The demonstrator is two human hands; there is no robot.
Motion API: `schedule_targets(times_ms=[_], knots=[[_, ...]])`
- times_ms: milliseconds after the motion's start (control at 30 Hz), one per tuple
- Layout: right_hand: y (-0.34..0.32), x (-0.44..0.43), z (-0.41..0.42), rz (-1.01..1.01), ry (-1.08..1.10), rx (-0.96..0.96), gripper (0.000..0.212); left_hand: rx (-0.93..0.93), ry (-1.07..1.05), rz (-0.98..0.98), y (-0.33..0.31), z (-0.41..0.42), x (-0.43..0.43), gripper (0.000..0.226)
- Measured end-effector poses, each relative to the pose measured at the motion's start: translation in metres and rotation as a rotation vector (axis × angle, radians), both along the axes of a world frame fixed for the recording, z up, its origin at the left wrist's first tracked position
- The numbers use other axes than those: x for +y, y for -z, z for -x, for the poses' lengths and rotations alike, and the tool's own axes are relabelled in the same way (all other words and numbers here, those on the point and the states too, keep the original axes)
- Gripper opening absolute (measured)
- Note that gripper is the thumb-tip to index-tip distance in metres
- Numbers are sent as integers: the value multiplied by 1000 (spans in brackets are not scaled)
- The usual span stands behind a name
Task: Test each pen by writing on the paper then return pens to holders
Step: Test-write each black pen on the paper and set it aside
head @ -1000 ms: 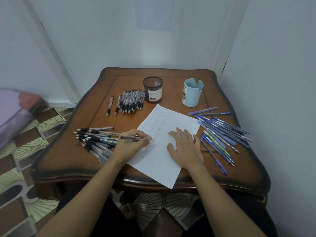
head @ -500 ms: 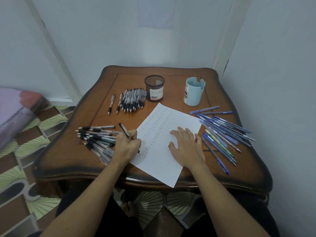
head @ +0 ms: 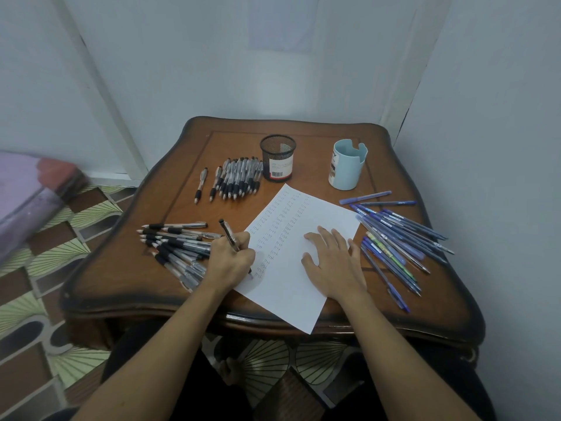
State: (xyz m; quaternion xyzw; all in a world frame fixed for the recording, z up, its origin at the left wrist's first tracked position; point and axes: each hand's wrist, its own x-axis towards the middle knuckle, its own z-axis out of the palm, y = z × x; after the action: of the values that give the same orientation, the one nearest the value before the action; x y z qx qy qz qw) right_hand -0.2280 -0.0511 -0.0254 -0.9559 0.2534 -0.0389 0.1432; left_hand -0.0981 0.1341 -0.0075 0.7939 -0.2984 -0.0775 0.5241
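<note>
While the left hand (head: 231, 262) curls round a black pen (head: 230, 237) at centre frame, its tip sits on the left edge of the paper (head: 299, 247), barrel tilted up-left. Flat on the sheet's right half, the right hand (head: 333, 262) presses with fingers spread. Both forearms reach up from the bottom of the frame over the table (head: 394, 302).

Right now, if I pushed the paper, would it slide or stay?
The paper is a thin sheet, probably light and floppy when lifted. It would likely slide on the glossy table; the right hand presses it flat while the left hand writes with a pen. Its near corner overhangs the edge.
</note>
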Motion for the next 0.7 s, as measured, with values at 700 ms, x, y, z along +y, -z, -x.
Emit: schedule_targets(times_ms=[700], knots=[[-3, 2, 0, -5, 10, 6, 62, -37, 71, 19, 4, 1, 0, 31]])
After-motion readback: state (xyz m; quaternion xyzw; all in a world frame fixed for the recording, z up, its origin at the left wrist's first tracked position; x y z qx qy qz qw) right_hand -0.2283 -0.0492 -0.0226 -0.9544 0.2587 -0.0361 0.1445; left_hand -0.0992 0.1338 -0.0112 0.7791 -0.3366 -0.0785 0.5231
